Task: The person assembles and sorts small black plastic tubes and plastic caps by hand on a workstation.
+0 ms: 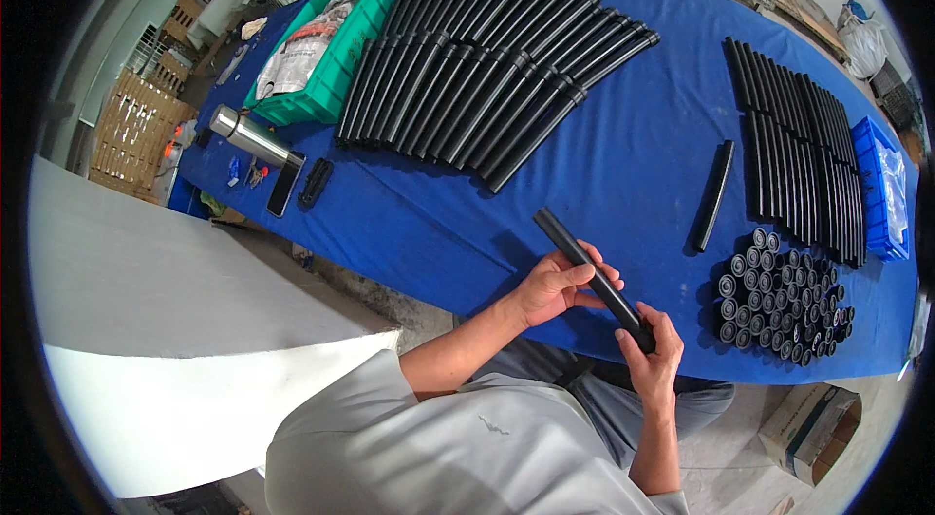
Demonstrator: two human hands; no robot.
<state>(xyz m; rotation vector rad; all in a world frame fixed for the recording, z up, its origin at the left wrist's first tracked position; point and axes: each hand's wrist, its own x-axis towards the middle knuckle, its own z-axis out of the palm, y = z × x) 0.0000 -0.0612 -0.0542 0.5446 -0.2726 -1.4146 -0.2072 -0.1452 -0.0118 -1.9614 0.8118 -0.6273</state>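
Far left on the blue table (623, 154): a steel flask (251, 136) lying on its side, a dark phone (284, 187) just beside it, and a green crate (326, 76) with plastic-wrapped goods behind. Next, two overlapping rows of black tubes (477, 76), laid side by side in a fan.

At centre, my left hand (553, 286) is closed around the middle of one black tube (594, 279), thumb on top and fingers curled beneath. The tube runs slanted from upper left to lower right, above the near table edge and over my lap, clear of the cloth. My right hand (651, 351) is closed on its lower end; whether that hand also pinches a cap onto the end, I cannot tell, since the fingers cover it.

Judgement on handling: the tube looks stiff and light, with a smooth matt skin that may slip under a loose hold. Best taken at mid-length with one hand and at the end with the other, as now.

Right of my hands: a single tube (713, 193) lying alone, a cluster of short black caps (784, 299) standing on end, a further row of tubes (799, 145), and a blue bin (881, 189) at the table's far right
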